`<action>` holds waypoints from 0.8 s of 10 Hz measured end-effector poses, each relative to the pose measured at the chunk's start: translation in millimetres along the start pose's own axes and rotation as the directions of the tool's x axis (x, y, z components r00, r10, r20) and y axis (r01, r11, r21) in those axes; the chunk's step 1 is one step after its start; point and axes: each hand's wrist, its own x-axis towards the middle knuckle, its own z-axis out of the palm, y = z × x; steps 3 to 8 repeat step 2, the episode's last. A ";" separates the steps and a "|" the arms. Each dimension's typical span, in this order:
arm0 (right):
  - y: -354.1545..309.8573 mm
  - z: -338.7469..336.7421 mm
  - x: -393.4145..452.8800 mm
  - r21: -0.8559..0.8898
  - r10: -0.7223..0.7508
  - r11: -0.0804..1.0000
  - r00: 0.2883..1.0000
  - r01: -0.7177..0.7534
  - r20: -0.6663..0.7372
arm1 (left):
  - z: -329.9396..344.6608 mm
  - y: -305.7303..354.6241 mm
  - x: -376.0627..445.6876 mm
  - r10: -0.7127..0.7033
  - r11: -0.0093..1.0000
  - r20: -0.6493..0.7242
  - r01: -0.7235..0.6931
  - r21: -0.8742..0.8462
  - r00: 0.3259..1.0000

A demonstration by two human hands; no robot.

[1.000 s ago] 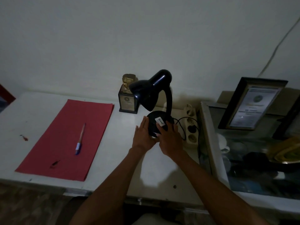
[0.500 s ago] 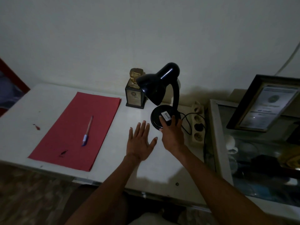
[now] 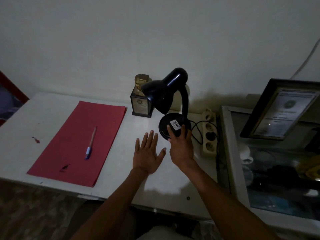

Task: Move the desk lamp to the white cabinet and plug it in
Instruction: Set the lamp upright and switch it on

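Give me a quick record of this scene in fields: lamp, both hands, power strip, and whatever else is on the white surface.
lamp: black desk lamp upright on the white cabinet top, unlit, shade facing down-left
right hand: right hand with fingers on the lamp's round base
left hand: left hand open, flat, beside the base, holding nothing
power strip: white power strip right of the base, one black plug in it, black cord looping to the lamp
other items: red folder with a pen on it; small trophy behind the lamp
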 end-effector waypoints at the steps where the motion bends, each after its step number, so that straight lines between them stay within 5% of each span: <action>1: 1.1 -1.3 -0.4 -0.010 0.009 1.000 1.000 -0.009 0.026 | -0.4 0.0 1.1 0.002 1.000 -0.018 -0.002 -0.021 1.000; 8: 0.3 -3.8 -1.9 -0.036 0.012 0.999 0.999 -0.011 0.032 | 0.3 -1.1 1.1 0.001 1.000 0.001 -0.001 -0.015 1.000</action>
